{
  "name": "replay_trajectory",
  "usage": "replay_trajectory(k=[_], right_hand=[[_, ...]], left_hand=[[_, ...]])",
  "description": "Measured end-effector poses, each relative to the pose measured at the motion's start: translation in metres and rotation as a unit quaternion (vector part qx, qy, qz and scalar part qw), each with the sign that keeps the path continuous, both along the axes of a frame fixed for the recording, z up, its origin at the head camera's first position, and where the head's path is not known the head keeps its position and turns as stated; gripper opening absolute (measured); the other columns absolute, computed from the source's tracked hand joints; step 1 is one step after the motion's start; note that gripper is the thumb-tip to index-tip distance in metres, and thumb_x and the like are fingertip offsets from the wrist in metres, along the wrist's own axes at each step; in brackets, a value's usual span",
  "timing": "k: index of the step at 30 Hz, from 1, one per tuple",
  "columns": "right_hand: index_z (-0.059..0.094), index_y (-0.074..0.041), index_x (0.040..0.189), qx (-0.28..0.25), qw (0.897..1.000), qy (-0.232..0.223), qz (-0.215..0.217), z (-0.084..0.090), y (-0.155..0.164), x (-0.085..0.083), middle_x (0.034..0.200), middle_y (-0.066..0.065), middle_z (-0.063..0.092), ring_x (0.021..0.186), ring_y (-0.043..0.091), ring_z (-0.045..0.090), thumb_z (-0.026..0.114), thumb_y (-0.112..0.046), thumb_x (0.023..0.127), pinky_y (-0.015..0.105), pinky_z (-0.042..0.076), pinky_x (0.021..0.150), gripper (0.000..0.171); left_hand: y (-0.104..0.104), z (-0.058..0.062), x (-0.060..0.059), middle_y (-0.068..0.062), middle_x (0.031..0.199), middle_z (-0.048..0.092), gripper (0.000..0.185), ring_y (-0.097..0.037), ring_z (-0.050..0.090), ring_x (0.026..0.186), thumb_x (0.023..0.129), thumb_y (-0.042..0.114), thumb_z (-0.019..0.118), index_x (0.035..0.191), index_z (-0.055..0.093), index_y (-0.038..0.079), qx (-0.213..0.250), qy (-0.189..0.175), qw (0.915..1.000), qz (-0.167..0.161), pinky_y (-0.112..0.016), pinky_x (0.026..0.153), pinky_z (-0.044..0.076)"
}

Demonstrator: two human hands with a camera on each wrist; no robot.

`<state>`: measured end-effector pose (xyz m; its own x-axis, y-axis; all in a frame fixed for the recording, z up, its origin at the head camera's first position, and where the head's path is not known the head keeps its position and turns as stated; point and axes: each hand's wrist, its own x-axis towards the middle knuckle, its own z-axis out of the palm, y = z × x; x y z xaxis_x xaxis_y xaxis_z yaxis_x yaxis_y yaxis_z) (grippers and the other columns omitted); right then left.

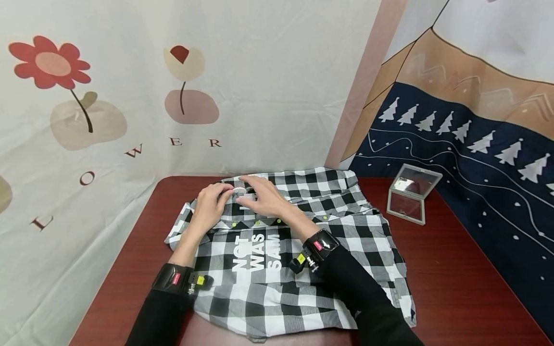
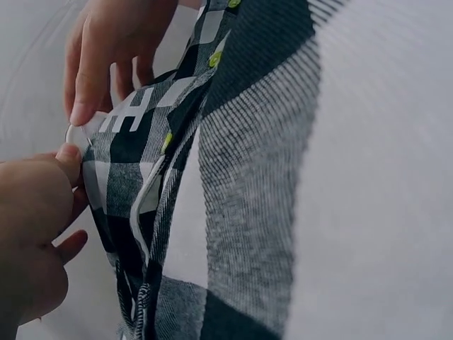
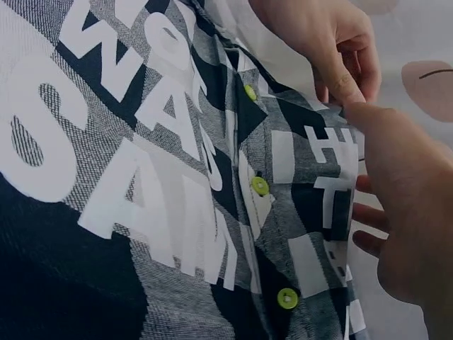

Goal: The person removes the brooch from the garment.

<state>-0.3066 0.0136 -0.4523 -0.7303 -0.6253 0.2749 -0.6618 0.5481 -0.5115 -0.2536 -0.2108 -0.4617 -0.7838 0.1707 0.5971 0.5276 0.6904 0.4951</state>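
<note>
Here, both hands at the shirt (image 1: 298, 250) collar.
Left hand (image 1: 210, 204) and right hand (image 1: 265, 196) pinch its far edge, fingertips nearly touching.

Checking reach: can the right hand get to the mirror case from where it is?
Probably yes. The right hand rests on the shirt, and the mirror case stands open on that same side, with only bare table between them.
</note>
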Motion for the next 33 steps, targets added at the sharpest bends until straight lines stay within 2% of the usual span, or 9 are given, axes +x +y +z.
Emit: replay_trajectory(k=[6, 13, 22, 33], right_hand=[[0.057, -0.011, 0.164, 0.056, 0.995, 0.081, 0.006, 0.006, -0.001, 0.001, 0.164, 0.012, 0.063, 0.154, 0.035, 0.059, 0.074, -0.045, 0.111, 0.058, 0.044, 0.131, 0.066], [0.075, -0.011, 0.142, 0.064, 0.985, 0.156, 0.018, 0.009, -0.005, 0.002, 0.135, 0.008, 0.080, 0.128, 0.028, 0.075, 0.074, -0.036, 0.112, 0.045, 0.056, 0.118, 0.039], [0.082, -0.012, 0.128, 0.022, 0.979, 0.199, 0.028, 0.010, -0.007, 0.003, 0.119, 0.005, 0.086, 0.111, 0.023, 0.079, 0.071, -0.026, 0.114, 0.041, 0.061, 0.106, 0.023], [0.084, -0.011, 0.123, -0.003, 0.978, 0.207, 0.039, 0.016, -0.007, 0.005, 0.115, 0.005, 0.087, 0.106, 0.022, 0.079, 0.071, -0.021, 0.113, 0.041, 0.061, 0.105, 0.019]], left_hand=[[0.003, 0.005, 0.001, -0.017, 0.101, 0.081, 0.012, -0.040, 0.073, 0.093, 0.107, 0.008, 0.075, 0.115, 0.081, 0.001, -0.062, 0.058, 0.9964, -0.005, -0.065, 0.100, 0.056], [0.005, 0.009, 0.003, -0.016, 0.105, 0.081, 0.011, -0.040, 0.073, 0.099, 0.106, 0.009, 0.076, 0.116, 0.080, 0.004, -0.094, 0.078, 0.9925, 0.006, -0.064, 0.102, 0.054], [0.007, 0.014, 0.006, -0.016, 0.110, 0.082, 0.012, -0.040, 0.075, 0.102, 0.107, 0.010, 0.076, 0.116, 0.081, 0.005, -0.120, 0.076, 0.9898, 0.013, -0.062, 0.103, 0.055], [0.006, 0.022, 0.009, -0.015, 0.116, 0.084, 0.014, -0.040, 0.076, 0.110, 0.108, 0.012, 0.075, 0.119, 0.081, 0.005, -0.139, 0.050, 0.9888, 0.020, -0.063, 0.106, 0.056]])
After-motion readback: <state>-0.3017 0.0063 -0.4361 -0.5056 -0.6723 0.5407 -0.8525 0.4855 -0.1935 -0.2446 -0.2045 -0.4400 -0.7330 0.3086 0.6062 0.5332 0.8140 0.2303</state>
